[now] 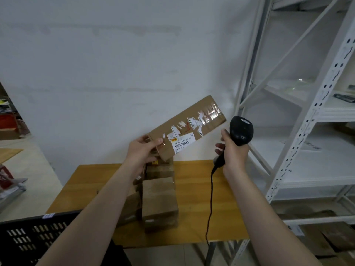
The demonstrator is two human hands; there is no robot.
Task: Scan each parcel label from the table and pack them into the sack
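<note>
So there's one long flat cardboard parcel [192, 120] up in the air above the table [226, 217], tilted so its far end points up and to the right. The left hand [143, 150] has it by the lower left end, thumb on top and the other fingers curled underneath. There's one white label [182, 144] with a barcode on the face of it, just beside that thumb, plus a bunch of torn tape and sticker scraps further along the box.

The right hand [233, 154] is wrapped around the handle of one black barcode scanner [241, 130], held upright just right of the parcel, close to it but not touching. Its single black cord [211, 198] hangs down over the tabletop and off the front edge.

On the wooden table itself there's a pile of brown cardboard boxes [159, 203]. At least three can be counted, but the left forearm covers part of the pile, so the exact number is hard to call.

One black perforated plastic crate [28, 240] sits at the bottom left, and one white metal shelving unit [307, 116] stands to the right of the table.
</note>
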